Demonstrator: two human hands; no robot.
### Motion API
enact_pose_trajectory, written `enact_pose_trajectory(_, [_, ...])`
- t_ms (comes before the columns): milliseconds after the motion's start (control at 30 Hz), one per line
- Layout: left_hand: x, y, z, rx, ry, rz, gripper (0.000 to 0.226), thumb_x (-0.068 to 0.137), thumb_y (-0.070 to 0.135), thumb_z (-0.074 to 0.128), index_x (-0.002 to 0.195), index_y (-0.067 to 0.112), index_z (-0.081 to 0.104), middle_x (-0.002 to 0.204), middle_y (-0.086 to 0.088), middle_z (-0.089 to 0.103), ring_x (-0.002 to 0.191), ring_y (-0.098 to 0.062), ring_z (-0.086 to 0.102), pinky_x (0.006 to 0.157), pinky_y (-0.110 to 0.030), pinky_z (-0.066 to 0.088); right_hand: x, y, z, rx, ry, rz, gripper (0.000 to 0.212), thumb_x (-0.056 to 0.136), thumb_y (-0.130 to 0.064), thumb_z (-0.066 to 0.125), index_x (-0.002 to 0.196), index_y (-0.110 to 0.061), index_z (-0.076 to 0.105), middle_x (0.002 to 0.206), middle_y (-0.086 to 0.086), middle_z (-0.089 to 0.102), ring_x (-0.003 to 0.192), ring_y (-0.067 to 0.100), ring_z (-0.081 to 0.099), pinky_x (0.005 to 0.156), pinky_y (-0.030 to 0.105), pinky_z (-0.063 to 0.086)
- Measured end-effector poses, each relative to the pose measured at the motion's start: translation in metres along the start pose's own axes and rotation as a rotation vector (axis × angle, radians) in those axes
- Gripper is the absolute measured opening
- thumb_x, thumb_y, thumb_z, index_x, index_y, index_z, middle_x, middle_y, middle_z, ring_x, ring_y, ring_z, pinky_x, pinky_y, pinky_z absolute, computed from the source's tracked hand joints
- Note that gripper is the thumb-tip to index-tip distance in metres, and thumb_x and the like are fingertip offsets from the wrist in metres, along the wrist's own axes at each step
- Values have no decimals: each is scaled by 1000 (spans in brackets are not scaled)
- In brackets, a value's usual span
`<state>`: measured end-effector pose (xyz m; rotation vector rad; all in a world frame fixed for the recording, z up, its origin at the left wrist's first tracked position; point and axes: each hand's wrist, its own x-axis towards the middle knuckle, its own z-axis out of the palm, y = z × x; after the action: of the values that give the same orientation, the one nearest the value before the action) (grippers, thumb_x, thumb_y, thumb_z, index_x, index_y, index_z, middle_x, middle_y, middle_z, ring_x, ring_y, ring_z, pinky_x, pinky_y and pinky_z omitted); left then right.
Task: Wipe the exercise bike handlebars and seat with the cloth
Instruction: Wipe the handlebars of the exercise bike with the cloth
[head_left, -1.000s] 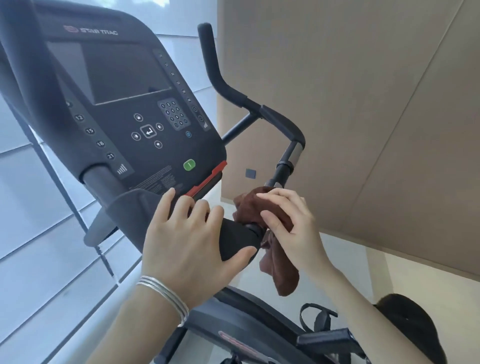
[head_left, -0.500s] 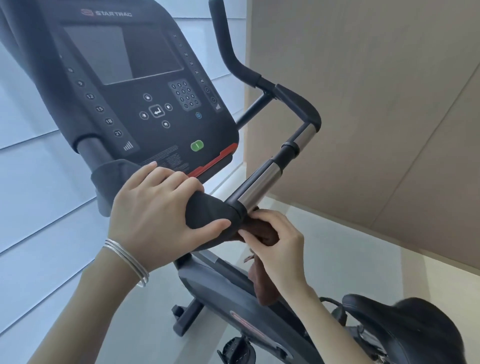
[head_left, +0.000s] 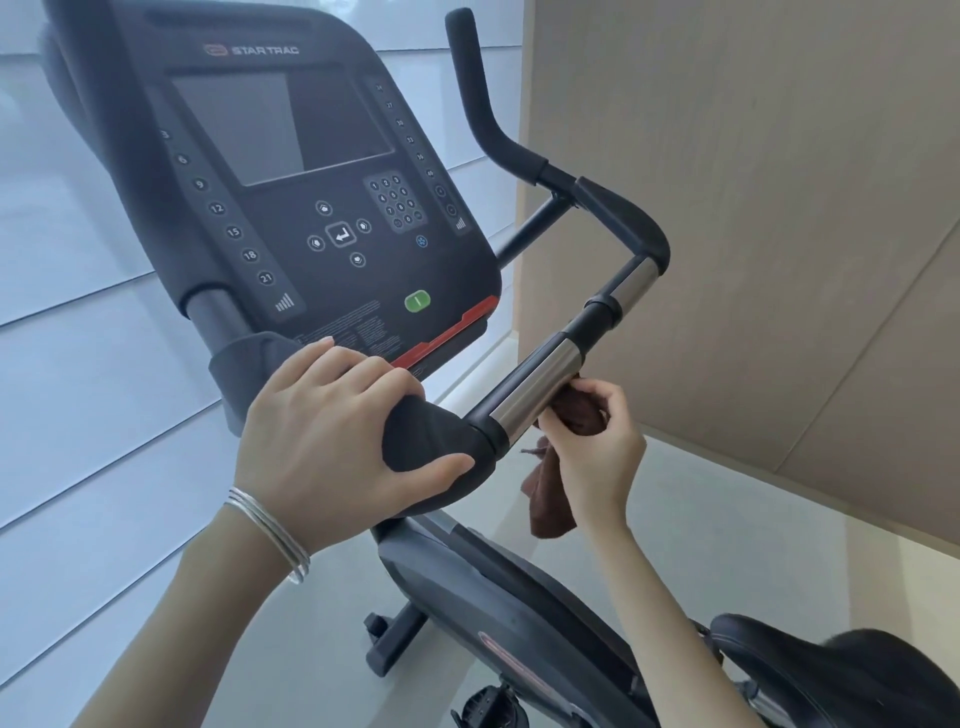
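Saddle: the black bike seat (head_left: 763, 654) sits at the near right edge, only partly in frame and well apart from both hands.
Left wrist: thin silver bangles (head_left: 270, 525) ring the forearm that reaches in from the near left.
Bike body: the dark frame housing (head_left: 519, 613) slopes down below the hands, with a foot of the base on the pale floor (head_left: 727, 519).
Left hand: the left hand (head_left: 332, 436) grasps the padded black grip (head_left: 431, 441) at the near bend of the handlebars, fingers curled over its top and thumb pressed along its near side.
Right hand: the right hand (head_left: 597, 452) pinches the cloth from below, fingers curled around it, just right of the bar.
Cloth: the brown cloth (head_left: 550, 506) is bunched against the underside of the chrome sleeve, and its loose end hangs down below the hand.
Handlebars: the right handlebar (head_left: 535, 389) runs away and rightward through chrome and black sections, bends left, then rises to a far upright black horn.
Console: the Star Trac console (head_left: 311, 182) stands left of the bar, its screen dark, with a keypad, a green button (head_left: 417, 301) and a red strip along the lower edge.
Surroundings: a white panelled wall (head_left: 78, 364) lies to the left, and a beige panelled wall (head_left: 753, 208) to the far right.
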<state>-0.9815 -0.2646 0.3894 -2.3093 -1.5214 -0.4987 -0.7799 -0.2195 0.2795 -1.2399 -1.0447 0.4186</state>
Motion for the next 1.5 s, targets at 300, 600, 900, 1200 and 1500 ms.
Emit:
enact_pose_trajectory(300, [0, -2, 2, 12, 30, 25, 60, 73, 76, 35, 83, 25, 65, 82, 9, 69, 86, -21, 63, 98, -34, 36, -4, -5, -9, 35, -30, 25, 29, 69, -16, 81, 94, -20, 66, 93, -5, 71, 89, 12, 66, 79, 36, 58])
enact_pose_trajectory(600, [-1, -3, 6, 6, 44, 40, 59, 73, 75, 37, 81, 23, 65, 82, 6, 69, 86, -24, 64, 101, -39, 37, 24, -55, -43, -77, -13, -398, 22, 76, -21, 73, 96, -17, 65, 95, -3, 68, 91, 12, 63, 81, 16, 49])
enact_pose_trajectory(900, [-1, -6, 2, -14, -13, 55, 64, 72, 74, 37, 81, 18, 67, 79, 3, 69, 82, -25, 63, 103, -43, 39, 0, -76, 2, -340, -272, -344, 22, 91, -25, 57, 106, -13, 68, 109, 0, 67, 103, 11, 52, 92, 17, 43])
enact_pose_trajectory(1200, [1, -6, -3, 10, -144, 48, 78, 72, 78, 15, 90, 20, 64, 91, 5, 68, 93, -23, 58, 110, -42, 30, 24, -78, -1, -468, -281, -197, 26, 93, -24, 55, 113, -13, 66, 119, 3, 60, 112, 20, 47, 82, -7, 28])
enact_pose_trajectory(1500, [-1, -7, 1, -7, -128, 82, 79, 73, 75, 17, 87, 15, 66, 88, -2, 70, 92, -28, 61, 107, -45, 34, -7, -70, -19, -571, -424, -283, 35, 96, -28, 47, 130, -22, 53, 128, 1, 47, 118, 19, 42, 95, 2, 26])
